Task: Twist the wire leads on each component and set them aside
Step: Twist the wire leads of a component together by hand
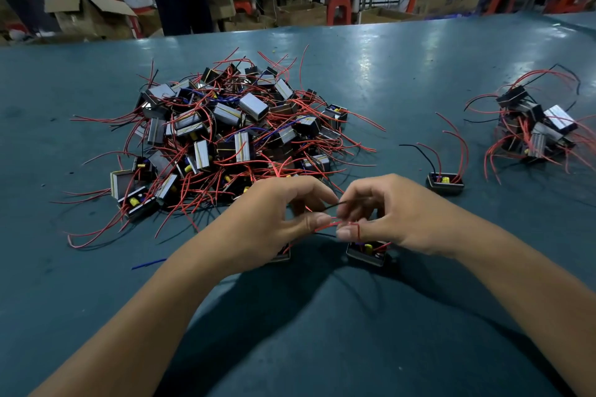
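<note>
- Pinching thin red and black insulated wire leads [332,223], left hand [274,216] and right hand [387,213] work just above the small black open-topped component box [367,253].
- Leads look light and springy; grip near the tips.
- Beyond that box lies the big tangled pile of silver-and-black components [232,129].

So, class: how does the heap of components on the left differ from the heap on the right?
The left heap is much larger and spreads wide; the right heap is small and compact. The left heap lies beyond the hands, the right heap off to the side. Both hold dark boxes with red leads.
</note>
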Tool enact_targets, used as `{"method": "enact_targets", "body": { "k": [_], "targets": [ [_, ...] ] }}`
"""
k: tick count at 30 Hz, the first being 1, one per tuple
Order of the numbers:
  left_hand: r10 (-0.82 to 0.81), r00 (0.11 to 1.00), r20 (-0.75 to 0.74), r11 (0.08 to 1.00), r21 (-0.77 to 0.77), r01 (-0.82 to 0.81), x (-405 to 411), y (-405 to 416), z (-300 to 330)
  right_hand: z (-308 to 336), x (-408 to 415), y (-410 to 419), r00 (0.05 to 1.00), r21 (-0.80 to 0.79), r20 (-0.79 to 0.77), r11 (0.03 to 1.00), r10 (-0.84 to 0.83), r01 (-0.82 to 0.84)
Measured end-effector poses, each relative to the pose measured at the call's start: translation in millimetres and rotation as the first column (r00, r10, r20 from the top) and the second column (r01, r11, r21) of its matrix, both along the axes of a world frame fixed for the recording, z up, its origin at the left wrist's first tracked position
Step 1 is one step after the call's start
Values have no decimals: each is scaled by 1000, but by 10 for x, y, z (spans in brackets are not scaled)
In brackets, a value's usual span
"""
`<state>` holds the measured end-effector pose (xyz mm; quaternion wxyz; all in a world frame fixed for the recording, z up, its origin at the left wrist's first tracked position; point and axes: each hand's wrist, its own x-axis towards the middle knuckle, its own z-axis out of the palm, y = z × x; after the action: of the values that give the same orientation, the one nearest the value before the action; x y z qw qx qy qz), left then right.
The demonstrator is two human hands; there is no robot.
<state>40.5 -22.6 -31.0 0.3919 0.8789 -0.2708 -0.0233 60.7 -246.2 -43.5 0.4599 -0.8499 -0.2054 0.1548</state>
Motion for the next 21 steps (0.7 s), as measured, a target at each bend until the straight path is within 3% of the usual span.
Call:
{"method": "enact_targets", "body": {
  "k": [11,17,21],
  "targets": [
    [51,999,19,991,-125,-48,-6,-2,6,-13,-45,38,992,-151,118,988,43,-25],
    [125,992,26,982,-147,-120,-13,-11,-6,-52,-26,70,965,-62,236,989,-114,132],
    [170,984,47,971,-179,-159,-15,-43,-28,-39,-35,92,959,157,168,967,-227,201]
  ]
}}
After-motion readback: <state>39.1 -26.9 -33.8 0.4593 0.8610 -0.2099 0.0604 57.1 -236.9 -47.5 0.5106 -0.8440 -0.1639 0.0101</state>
